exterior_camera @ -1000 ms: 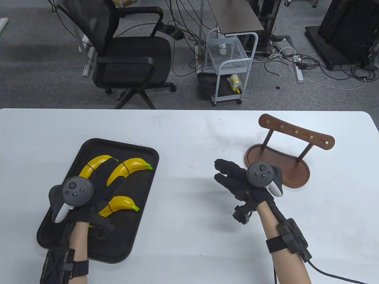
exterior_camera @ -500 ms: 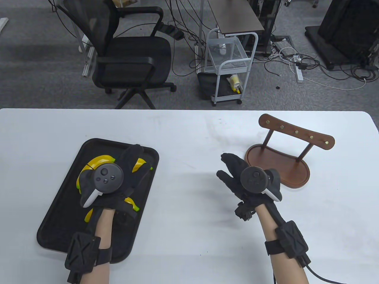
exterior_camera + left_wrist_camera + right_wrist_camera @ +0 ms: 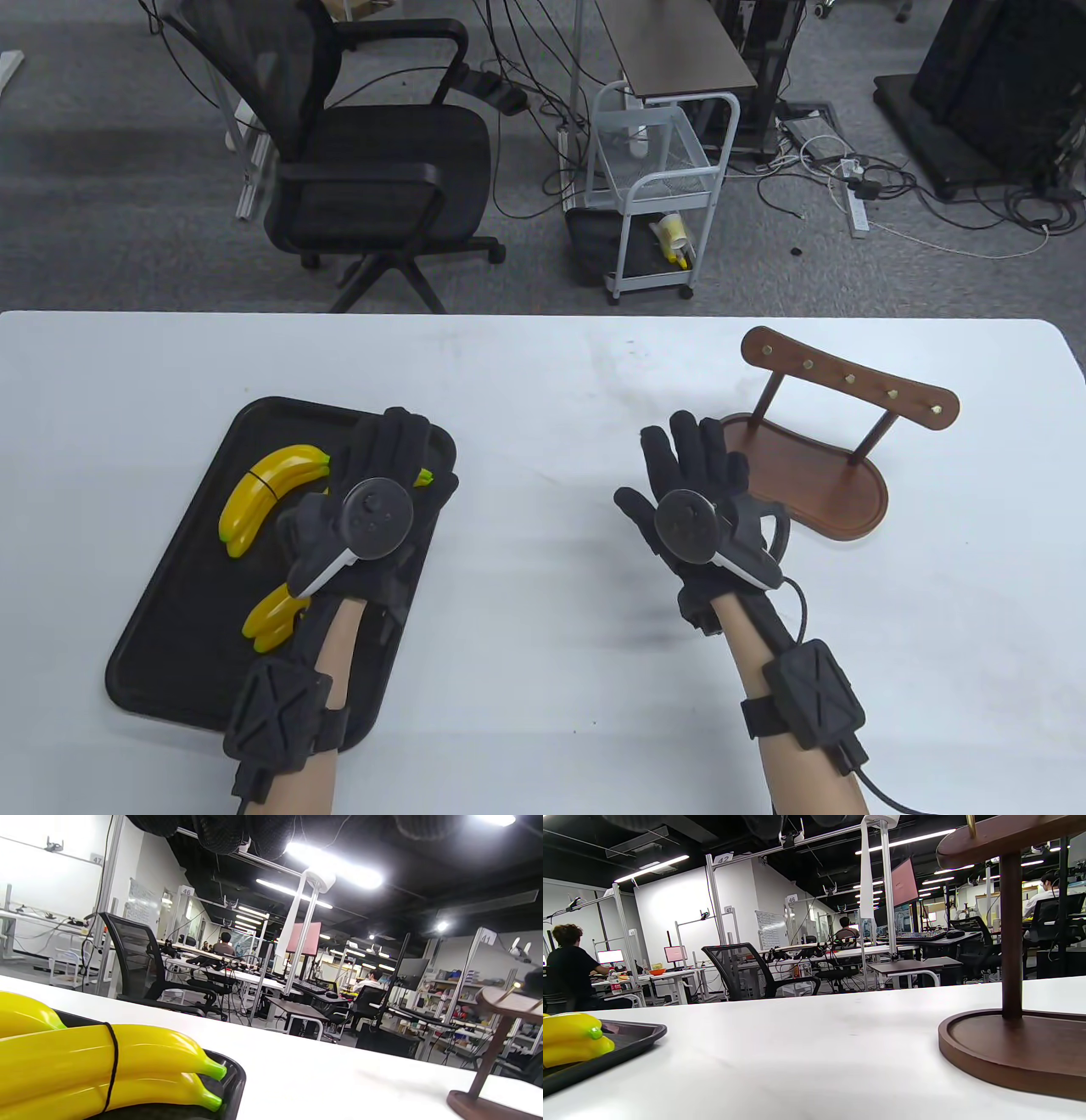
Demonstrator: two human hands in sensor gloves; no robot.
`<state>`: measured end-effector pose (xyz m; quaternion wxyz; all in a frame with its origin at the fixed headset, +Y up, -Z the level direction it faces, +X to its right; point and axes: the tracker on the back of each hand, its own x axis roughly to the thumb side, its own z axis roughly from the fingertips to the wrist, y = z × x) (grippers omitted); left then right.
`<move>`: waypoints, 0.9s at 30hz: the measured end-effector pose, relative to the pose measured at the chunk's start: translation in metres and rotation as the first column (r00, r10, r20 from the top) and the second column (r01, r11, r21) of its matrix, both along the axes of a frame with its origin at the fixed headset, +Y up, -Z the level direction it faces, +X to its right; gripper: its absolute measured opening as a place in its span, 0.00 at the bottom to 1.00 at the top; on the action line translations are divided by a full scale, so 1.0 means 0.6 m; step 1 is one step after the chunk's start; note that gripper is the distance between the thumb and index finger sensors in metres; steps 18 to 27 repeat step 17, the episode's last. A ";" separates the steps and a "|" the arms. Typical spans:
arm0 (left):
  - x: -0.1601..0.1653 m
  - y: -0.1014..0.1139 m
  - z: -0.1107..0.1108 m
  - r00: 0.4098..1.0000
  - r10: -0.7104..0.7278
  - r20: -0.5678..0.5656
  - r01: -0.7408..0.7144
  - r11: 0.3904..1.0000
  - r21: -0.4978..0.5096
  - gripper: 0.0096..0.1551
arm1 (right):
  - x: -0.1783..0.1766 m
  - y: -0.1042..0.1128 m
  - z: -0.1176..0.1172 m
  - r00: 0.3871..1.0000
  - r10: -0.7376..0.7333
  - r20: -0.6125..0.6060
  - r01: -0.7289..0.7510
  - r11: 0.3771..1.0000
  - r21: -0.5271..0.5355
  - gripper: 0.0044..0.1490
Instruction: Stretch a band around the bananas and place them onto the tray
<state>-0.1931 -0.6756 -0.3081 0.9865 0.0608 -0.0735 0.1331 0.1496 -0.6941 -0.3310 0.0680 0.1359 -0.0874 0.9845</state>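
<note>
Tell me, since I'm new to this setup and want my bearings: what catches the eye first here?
Bright yellow bananas on the black tray at the table's left stand out most; in the left wrist view a thin black band circles one pair. The gloved left hand hovers over the tray, the right hand over the white table at mid-right. A dark wooden stand sits at the far right.

White worktop [image 3: 543,382] carries a black tray [image 3: 170,611] at left with banded yellow bananas [image 3: 263,497] lying in it. The left hand [image 3: 382,492] hovers over the tray's right half, fingers straight. The right hand [image 3: 700,501], fingers spread, holds nothing, just beside a wooden stand [image 3: 814,475].
</note>
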 end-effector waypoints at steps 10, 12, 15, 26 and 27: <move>0.003 -0.001 0.000 1.000 -0.002 0.004 0.002 1.000 -0.001 0.42 | -0.006 -0.003 0.000 1.000 -0.010 -0.017 0.010 1.000 -0.015 0.51; 0.003 -0.002 0.000 1.000 0.001 0.005 -0.001 1.000 -0.004 0.41 | -0.006 -0.004 0.000 1.000 -0.017 -0.019 0.017 1.000 -0.018 0.50; 0.005 -0.001 0.000 1.000 0.003 0.010 -0.003 1.000 -0.007 0.42 | -0.007 -0.006 -0.001 0.999 -0.025 -0.020 0.025 0.999 -0.022 0.50; 0.005 -0.002 0.000 1.000 0.001 0.012 -0.001 1.000 -0.010 0.41 | -0.007 -0.006 -0.002 0.999 -0.029 -0.021 0.028 0.999 -0.026 0.50; 0.005 -0.002 0.000 1.000 0.001 0.012 -0.001 1.000 -0.010 0.41 | -0.007 -0.006 -0.002 0.999 -0.029 -0.021 0.028 0.999 -0.026 0.50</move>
